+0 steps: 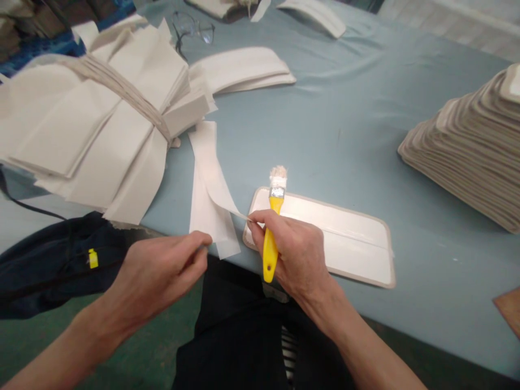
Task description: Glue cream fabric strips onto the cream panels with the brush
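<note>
My right hand [294, 244] is closed around the yellow handle of a paintbrush [271, 244], bristles pointing away from me and coated with something whitish. Its thumb and forefinger also pinch the end of a curling white paper strip [215, 173]. My left hand [166, 265] is closed, fingertips over the near edge of another white strip [203, 216]; whether they grip it is hidden. Beside and partly under my right hand lies a flat rounded-corner panel [357, 238], with a glossy white face and beige rim.
A tied bundle of white strips [122, 130] fills the left side. Behind it are glasses [195, 30] and curved white pieces [247, 67]. A tall stack of beige-edged panels [471, 141] stands right. The blue-grey table's [345, 130] near edge runs in front of me.
</note>
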A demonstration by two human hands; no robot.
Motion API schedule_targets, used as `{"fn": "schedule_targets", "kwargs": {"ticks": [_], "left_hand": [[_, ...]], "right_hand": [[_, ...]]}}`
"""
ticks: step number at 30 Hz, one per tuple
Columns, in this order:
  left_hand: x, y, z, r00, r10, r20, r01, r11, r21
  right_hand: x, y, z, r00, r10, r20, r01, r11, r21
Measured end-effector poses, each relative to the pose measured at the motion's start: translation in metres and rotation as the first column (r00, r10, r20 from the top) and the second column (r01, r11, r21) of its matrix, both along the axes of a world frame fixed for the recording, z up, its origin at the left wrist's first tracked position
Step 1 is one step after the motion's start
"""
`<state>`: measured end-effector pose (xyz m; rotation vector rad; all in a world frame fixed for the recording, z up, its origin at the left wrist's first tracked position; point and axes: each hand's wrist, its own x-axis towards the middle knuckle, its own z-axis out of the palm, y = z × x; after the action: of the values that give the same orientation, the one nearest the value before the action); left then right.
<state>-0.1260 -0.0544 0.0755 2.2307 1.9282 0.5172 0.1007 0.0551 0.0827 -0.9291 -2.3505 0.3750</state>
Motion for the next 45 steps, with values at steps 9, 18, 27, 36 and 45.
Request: {"fn": "schedule_targets", "kwargs": {"ticks": [9, 18, 27, 36, 45], "left_hand": [[0.021, -0.012, -0.016, 0.977, -0.018, -0.213, 0.082, 0.952, 0.295], [0.008, 0.012, -0.013, 0.959, -0.241, -0.152, 0.274, 0.925, 0.262], [0.005, 0.014, -0.012, 0.965, -0.248, -0.089, 0.263, 0.932, 0.251], [-0.001, -0.001, -0.013, 0.999, -0.042, -0.012, 0.043, 0.936, 0.350], [0.005, -0.024, -0.008, 0.581, 0.475, 0.661, -0.711, 0.692, 0.128]], "right_hand": [[0.000, -0.004, -0.010, 1.000, 0.024, 0.011, -0.024, 0.999, -0.049], [0.003, -0.007, -0.010, 1.000, 0.006, 0.028, -0.004, 0.997, -0.073], [0.004, -0.007, -0.011, 1.000, -0.009, 0.010, 0.010, 0.997, -0.078], [-0.006, -0.003, -0.005, 0.998, 0.005, -0.058, -0.011, 0.995, -0.100], [-0.026, -0.017, -0.006, 0.995, 0.084, 0.051, -0.089, 0.991, 0.100]]}}
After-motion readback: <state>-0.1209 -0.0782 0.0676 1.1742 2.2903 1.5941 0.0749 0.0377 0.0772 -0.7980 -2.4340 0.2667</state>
